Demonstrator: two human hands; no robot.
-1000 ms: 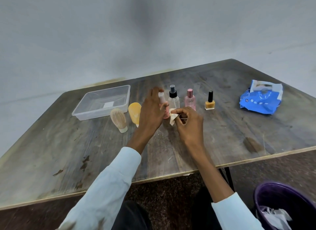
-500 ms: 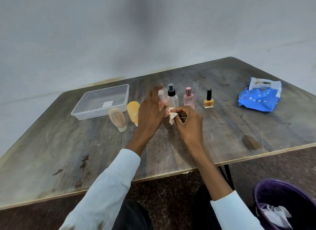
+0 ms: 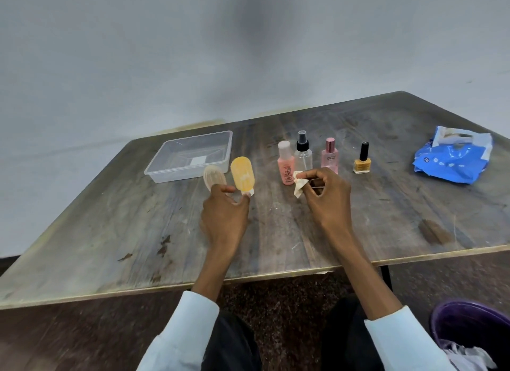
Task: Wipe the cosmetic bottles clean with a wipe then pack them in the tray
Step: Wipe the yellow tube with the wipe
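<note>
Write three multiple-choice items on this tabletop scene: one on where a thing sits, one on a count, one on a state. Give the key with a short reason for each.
1. Where does the clear plastic tray sit relative to the bottles?
A. At the left end of the row
B. At the right end, by the blue wipe pack
C. On the floor

2. How many bottles stand between the yellow tube and the blue wipe pack?
A. Two
B. Four
C. Six

3. What does the right hand hold?
A. Nothing
B. The nail polish bottle
C. A wipe

Key: 1 A, the tray lies left of every bottle. 2 B, the peach bottle, clear spray bottle, pink perfume bottle and yellow nail polish. 3 C, its fingers pinch the crumpled wipe.
</note>
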